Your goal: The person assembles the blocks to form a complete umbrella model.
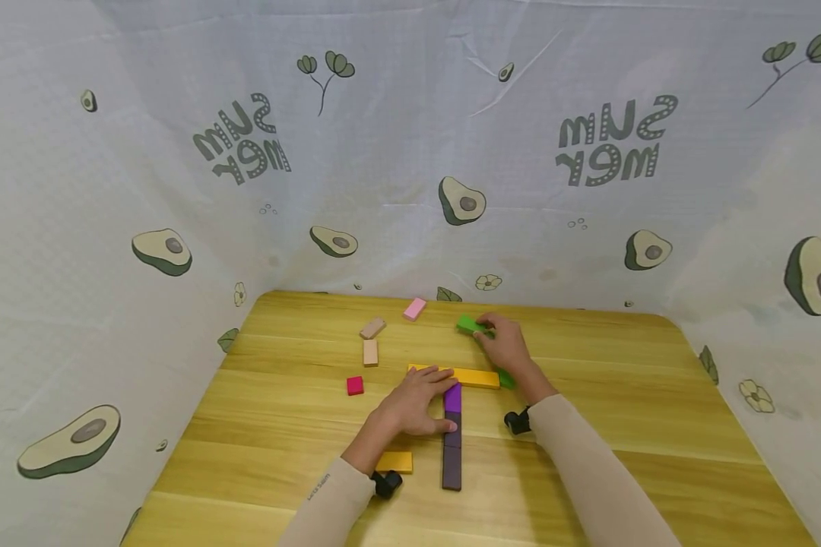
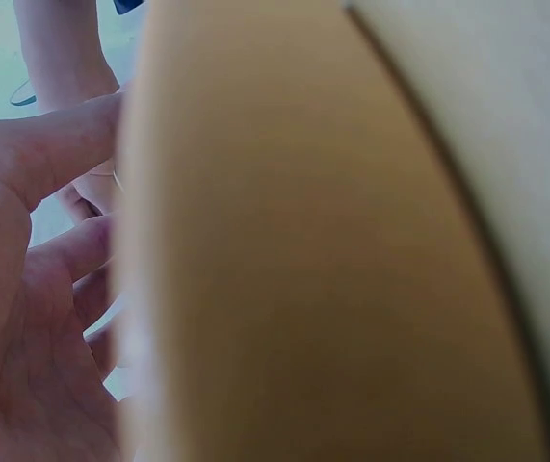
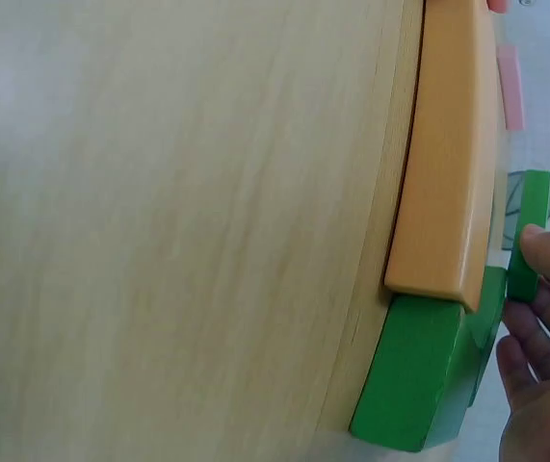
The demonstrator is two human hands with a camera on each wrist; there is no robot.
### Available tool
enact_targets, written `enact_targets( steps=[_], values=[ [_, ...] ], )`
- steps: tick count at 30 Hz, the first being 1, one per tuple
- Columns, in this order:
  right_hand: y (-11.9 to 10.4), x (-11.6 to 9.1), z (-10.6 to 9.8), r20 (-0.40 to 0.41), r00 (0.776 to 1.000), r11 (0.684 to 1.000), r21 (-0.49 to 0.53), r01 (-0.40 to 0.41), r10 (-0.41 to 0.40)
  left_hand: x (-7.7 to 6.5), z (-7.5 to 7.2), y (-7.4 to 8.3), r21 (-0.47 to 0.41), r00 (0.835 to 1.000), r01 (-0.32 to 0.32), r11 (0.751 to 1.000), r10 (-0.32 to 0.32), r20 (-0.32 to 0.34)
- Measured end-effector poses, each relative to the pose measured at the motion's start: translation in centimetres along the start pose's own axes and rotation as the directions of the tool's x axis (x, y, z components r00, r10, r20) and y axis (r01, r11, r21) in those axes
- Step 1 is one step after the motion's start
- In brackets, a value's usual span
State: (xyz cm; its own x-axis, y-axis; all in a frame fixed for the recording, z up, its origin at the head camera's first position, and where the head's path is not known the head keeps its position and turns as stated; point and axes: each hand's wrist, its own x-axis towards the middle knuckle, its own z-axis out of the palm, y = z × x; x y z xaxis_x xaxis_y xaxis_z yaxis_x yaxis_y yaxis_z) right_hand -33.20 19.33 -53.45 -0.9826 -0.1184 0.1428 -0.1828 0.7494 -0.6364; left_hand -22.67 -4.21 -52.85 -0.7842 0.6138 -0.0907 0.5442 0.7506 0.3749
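Note:
My right hand (image 1: 508,348) pinches a green block (image 1: 467,324) between thumb and fingers, beyond the right end of a long yellow bar (image 1: 479,377). Against that end lies another green block (image 3: 405,375), with a further green piece (image 3: 487,322) just behind it. My left hand (image 1: 410,403) lies spread, its fingertips on the yellow bar and its thumb over a dark purple block (image 1: 453,434). A bright purple block (image 1: 453,398) and dark blocks run down from the bar in a line. In the left wrist view a blurred yellow block (image 2: 303,241) covers much of the scene.
A red block (image 1: 355,386), two beige blocks (image 1: 371,352) and a pink block (image 1: 414,308) lie at the left and back of the wooden table (image 1: 280,425). Near my left wrist lies a short yellow block (image 1: 395,462). A patterned cloth (image 1: 397,152) hangs around the table.

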Motion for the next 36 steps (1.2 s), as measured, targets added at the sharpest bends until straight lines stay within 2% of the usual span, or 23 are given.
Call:
enact_targets(
  steps=[12,25,36],
  values=[
    [0.27,0.04,0.75,0.016,1.0,1.0,-0.018,-0.02,0.021,-0.03,0.05,0.36,-0.012,1.0,0.005,1.0,-0.005,0.002],
    [0.53,0.15,0.79,0.04,0.999,0.999,-0.032,-0.024,0.026,-0.1,-0.19,0.23,-0.015,1.0,0.013,1.0,-0.013,-0.001],
    [0.78,0.07,0.63,0.046,0.998,0.999,-0.031,-0.039,0.04,-0.04,0.15,0.12,-0.014,1.0,0.008,1.0,-0.008,-0.006]
  ],
)
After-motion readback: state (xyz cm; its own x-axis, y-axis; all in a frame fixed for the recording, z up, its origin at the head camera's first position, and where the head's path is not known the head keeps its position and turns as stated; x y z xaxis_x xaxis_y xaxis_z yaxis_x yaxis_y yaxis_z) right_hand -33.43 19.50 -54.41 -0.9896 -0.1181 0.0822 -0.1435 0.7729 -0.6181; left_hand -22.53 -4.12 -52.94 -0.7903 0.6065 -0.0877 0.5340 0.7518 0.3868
